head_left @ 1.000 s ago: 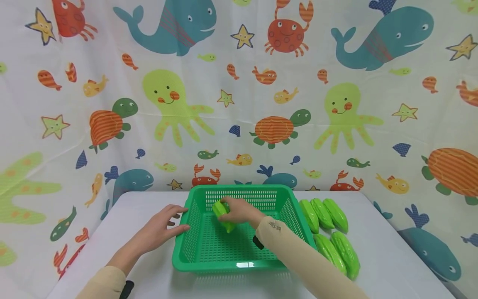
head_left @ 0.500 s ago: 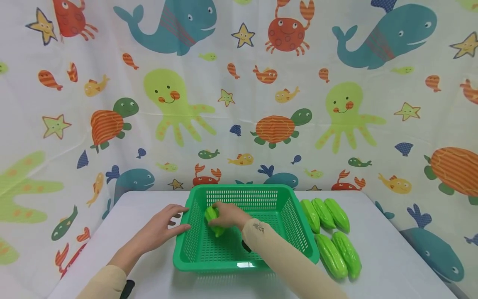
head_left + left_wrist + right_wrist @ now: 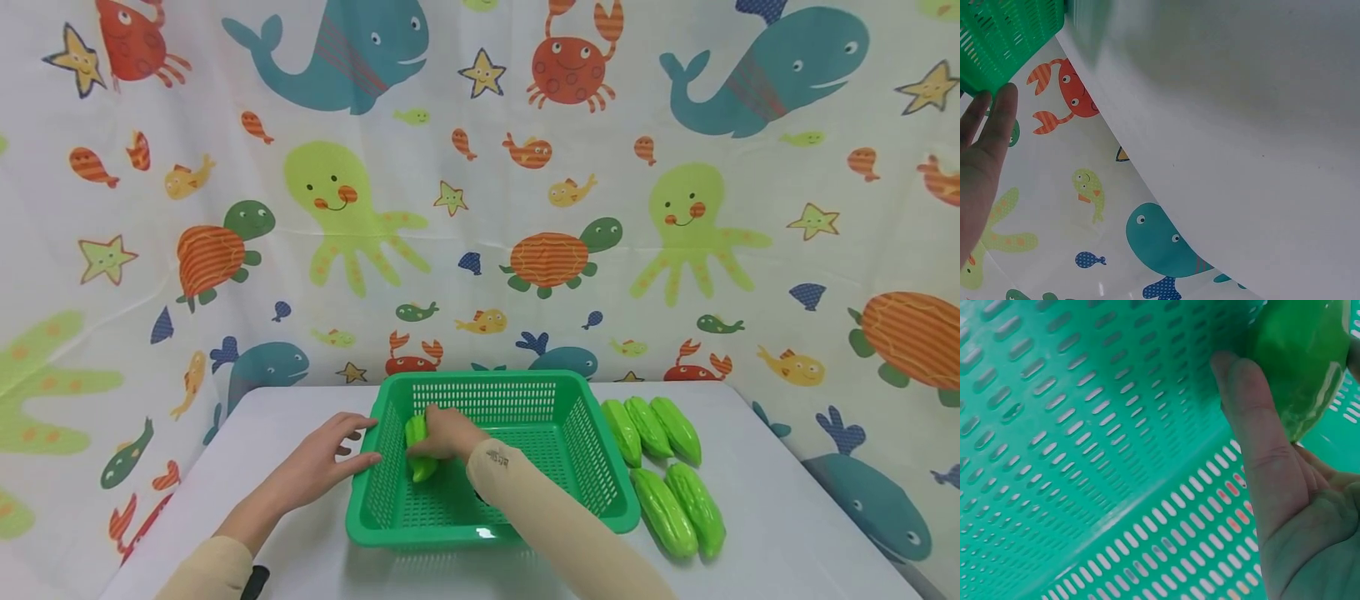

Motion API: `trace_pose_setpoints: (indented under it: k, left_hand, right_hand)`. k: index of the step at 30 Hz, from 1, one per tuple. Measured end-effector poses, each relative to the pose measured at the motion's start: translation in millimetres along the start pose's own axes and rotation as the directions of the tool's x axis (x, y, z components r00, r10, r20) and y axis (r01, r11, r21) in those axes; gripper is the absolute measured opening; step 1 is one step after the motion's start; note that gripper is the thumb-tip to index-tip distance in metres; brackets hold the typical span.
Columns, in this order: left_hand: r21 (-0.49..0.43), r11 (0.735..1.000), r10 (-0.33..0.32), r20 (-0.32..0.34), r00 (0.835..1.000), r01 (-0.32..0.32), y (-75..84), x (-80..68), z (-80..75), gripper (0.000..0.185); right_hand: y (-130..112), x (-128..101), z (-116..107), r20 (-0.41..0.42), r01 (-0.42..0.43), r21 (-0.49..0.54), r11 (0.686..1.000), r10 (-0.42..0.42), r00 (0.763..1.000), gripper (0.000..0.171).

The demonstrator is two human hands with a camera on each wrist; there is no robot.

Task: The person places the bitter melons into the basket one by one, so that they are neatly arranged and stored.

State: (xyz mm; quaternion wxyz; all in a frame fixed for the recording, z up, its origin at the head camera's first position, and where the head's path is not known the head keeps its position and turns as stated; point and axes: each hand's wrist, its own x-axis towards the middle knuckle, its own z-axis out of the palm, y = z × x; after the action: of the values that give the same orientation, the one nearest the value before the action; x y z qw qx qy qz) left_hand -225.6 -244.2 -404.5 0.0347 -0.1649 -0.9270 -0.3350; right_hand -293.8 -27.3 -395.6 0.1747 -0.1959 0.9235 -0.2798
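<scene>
**Gourd carried left and low into the basket**

My right hand (image 3: 446, 433) grips a green gourd (image 3: 417, 450), fingers curled over its top, thumb along its side in the right wrist view. Over the last second it has moved from the middle of the basket (image 3: 600, 467) down toward the left wall, so I judge the gourd to be at or just above the floor, close to being set down; I cannot tell if it touches yet. Its long axis runs roughly from the far wall toward me, slightly tilted, the near end pointing down at the floor.

My left hand (image 3: 322, 462) has not moved: fingers straight and relaxed, resting against the outside of the left wall, holding nothing.

Right of my right hand, outside the basket, five more gourds (image 3: 663, 475) lie on the table (image 3: 787, 517), all pointing the same way.
</scene>
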Motion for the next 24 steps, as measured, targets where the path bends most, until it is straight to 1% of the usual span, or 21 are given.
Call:
trace_pose_setpoints:
  k: [7, 13, 24]
  left_hand:
    - [0.003, 1.0, -0.001, -0.004, 1.0, 0.001, -1.2, -1.1, 1.6, 0.057]
    - [0.007, 1.0, 0.006, -0.006, 1.0, -0.006, -0.5, -1.0, 2.3, 0.057]
    - [0.013, 1.0, -0.001, -0.007, 1.0, 0.001, 1.2, -0.1, 0.6, 0.056]
  right_hand:
    - [-7.6, 0.4, 5.9, 0.016, -0.031, 0.074, 0.997, 0.03, 0.999, 0.042]
    - [-8.9, 0.6, 7.4, 0.021, -0.037, 0.052, 0.998, 0.036, 0.999, 0.033]
    - [-6.6, 3.3, 5.7, 0.035, -0.031, 0.049, 0.998, 0.029, 0.999, 0.029]
